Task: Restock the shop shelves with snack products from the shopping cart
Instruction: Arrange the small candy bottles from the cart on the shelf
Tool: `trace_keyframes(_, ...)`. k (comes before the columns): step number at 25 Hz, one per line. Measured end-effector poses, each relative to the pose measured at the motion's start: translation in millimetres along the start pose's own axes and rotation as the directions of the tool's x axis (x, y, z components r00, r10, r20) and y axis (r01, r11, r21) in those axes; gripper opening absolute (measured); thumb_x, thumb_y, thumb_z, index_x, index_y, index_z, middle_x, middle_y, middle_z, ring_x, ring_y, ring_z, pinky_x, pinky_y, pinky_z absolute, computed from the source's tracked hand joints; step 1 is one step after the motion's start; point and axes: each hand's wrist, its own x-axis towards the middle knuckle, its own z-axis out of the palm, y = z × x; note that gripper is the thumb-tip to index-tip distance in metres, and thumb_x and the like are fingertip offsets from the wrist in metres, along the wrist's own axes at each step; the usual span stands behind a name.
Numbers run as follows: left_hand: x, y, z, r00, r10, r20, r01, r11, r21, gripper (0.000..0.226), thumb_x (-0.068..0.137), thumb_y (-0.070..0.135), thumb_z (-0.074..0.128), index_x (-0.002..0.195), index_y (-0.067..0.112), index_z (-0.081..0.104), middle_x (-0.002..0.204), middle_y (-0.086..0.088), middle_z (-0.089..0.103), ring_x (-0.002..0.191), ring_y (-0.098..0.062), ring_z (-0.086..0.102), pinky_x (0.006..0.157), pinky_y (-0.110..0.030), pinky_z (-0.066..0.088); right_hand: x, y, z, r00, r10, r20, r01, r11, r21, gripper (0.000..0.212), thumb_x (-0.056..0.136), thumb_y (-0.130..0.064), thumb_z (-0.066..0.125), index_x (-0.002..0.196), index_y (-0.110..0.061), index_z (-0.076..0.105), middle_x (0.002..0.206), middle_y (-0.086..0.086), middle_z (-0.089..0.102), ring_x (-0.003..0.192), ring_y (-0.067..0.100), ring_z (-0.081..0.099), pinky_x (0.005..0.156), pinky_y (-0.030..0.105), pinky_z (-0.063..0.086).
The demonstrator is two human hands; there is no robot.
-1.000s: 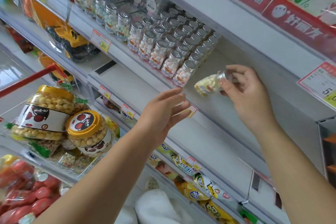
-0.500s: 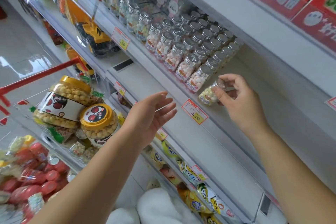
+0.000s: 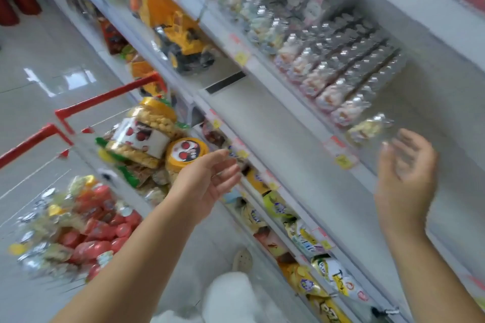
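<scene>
Small clear candy jar (image 3: 367,128), pale rounded pellets inside, at the near end of its row on the smooth white shelf (image 3: 425,113). Just beside it, right hand (image 3: 404,173) with fingers loosely spread, gripping nothing. Left hand (image 3: 207,181) likewise relaxed, near the red-framed cart (image 3: 105,98) of round yellow-lidded tubs (image 3: 187,153).

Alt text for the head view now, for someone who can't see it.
Both hands are empty and open: the right hand beside the end candy jar on the shelf, the left hand near the snack-filled shopping cart. Motion blur throughout.
</scene>
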Motion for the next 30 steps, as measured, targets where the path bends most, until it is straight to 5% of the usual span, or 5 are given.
trace_keyframes(4, -18.4, 34.1, -139.4, 0.979, -0.014, -0.202, 0.015, 1.000, 0.003, 0.007, 0.098, 0.007, 0.055, 0.096, 0.005, 0.062, 0.091, -0.013, 0.065, 0.074, -0.020, 0.065, 0.062, -0.027, 0.060, -120.2, -45.1, 88.6, 0.913, 0.092, 0.396, -0.126, 0.990, 0.062, 0.017, 0.093, -0.019, 0.059, 0.109, -0.025, 0.057, 0.109, 0.003, 0.064, 0.093, -0.010, 0.057, 0.082, 0.003, 0.041)
trace_keyframes(8, -25.7, 45.3, -279.9, 0.868, -0.027, -0.496, 0.014, 0.999, -0.031, 0.011, 0.098, 0.009, 0.055, 0.105, 0.003, 0.062, 0.107, -0.016, 0.064, 0.084, -0.023, 0.066, 0.067, -0.032, 0.060, -225.5, -62.7, 217.0, 0.435, 0.170, 0.884, -0.133, 0.983, -0.124, 0.024, 0.093, -0.005, 0.059, 0.109, -0.022, 0.061, 0.113, 0.002, 0.064, 0.093, 0.005, 0.060, 0.076, 0.004, 0.041)
trace_keyframes(18, 9.0, -33.0, -424.2, 0.766, -0.191, -0.614, 0.154, 0.982, -0.112, 0.017, 0.102, 0.009, 0.047, 0.111, 0.007, 0.062, 0.097, -0.006, 0.066, 0.089, -0.020, 0.067, 0.077, -0.030, 0.058, -369.6, 21.0, 408.1, -0.216, 0.453, 0.865, 0.504, 0.810, -0.299, 0.043, 0.085, -0.025, 0.068, 0.125, -0.021, 0.054, 0.128, 0.009, 0.055, 0.119, 0.030, 0.051, 0.100, 0.038, 0.045)
trace_keyframes(25, 53.9, -77.3, -440.2, 0.752, -0.308, -0.582, 0.271, 0.950, -0.152, 0.018, 0.101, 0.011, 0.051, 0.117, 0.010, 0.060, 0.104, -0.007, 0.067, 0.093, -0.020, 0.065, 0.081, -0.032, 0.057, -381.8, 57.4, 403.8, -0.145, 0.328, 0.933, 0.586, 0.789, -0.187, 0.044, 0.084, -0.030, 0.072, 0.123, -0.024, 0.054, 0.118, 0.001, 0.059, 0.118, 0.023, 0.045, 0.092, 0.036, 0.042)
trace_keyframes(30, 63.1, -73.2, -443.7, 0.760, -0.300, -0.576, 0.208, 0.953, -0.221, 0.020, 0.100, 0.014, 0.054, 0.118, 0.010, 0.062, 0.116, -0.011, 0.068, 0.103, -0.023, 0.068, 0.074, -0.030, 0.059, -332.8, 42.9, 388.8, -0.060, 0.424, 0.904, 0.110, 0.903, -0.416, 0.038, 0.085, -0.022, 0.074, 0.120, -0.027, 0.059, 0.114, -0.003, 0.062, 0.108, 0.014, 0.058, 0.097, 0.032, 0.046)
